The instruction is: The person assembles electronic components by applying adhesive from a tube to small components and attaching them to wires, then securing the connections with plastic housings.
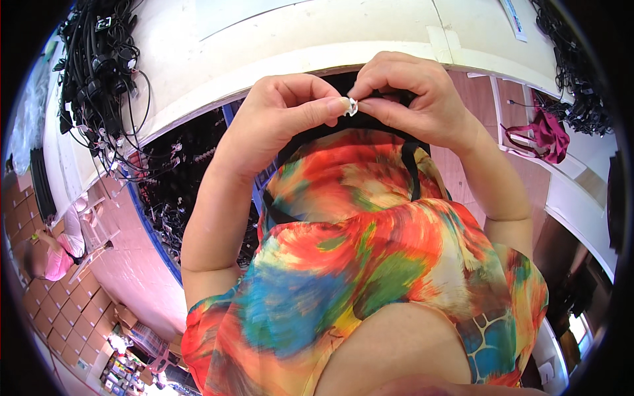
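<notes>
Pale bench (277, 46) beyond the left hand (284, 109) and right hand (419, 99), black cables (100, 63) heaped to their left. Both thumb-and-finger pinches close on one small white part (352, 107) between them, presumably for steady, fine control.

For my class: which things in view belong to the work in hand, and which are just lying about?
Work in hand:
White part, held by the left hand and right hand

Lying about:
Maroon bag, right
Cartons, lower left
Black cables, upper left: untouched, though they may belong to the work
</notes>
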### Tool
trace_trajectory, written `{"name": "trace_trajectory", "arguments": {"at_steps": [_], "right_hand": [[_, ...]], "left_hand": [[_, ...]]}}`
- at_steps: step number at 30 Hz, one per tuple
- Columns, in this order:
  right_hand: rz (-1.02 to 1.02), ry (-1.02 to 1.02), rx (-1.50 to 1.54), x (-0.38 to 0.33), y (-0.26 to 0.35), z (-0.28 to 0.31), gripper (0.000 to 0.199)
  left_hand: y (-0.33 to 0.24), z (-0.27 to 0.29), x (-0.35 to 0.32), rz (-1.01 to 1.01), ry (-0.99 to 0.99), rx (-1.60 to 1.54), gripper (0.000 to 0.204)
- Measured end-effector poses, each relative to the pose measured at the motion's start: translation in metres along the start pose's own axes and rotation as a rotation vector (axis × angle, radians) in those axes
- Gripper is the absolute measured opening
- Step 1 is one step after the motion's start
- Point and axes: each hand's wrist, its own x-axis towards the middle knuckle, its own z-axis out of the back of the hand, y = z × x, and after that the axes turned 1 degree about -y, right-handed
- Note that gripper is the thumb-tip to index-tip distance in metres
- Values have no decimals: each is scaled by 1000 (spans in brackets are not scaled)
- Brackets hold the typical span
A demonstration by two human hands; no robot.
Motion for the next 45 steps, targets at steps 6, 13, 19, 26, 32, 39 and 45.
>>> {"name": "trace_trajectory", "arguments": {"at_steps": [6, 13, 19, 26, 32, 39, 45], "right_hand": [[5, -149, -11, -5, 4, -7, 14], [236, -369, -341, -15, -2, -27, 25], [410, -391, -524, -16, -11, -29, 32], [465, -416, -582, -16, -13, -31, 32], [336, -421, -466, -22, -10, -35, 33], [291, -366, -455, -22, -7, -31, 34], [103, -463, -331, -14, 6, -32, 23]], "left_hand": [[13, -6, 1, -159, -119, -176, 13], [27, -20, 2, -250, -264, -266, 12], [32, -26, 4, -139, -281, -506, 11], [31, -28, 5, -125, -219, -660, 11], [30, -26, 5, -135, -210, -652, 12], [28, -23, -1, -157, -176, -538, 12], [16, -21, -4, -204, -199, -328, 13]]}}
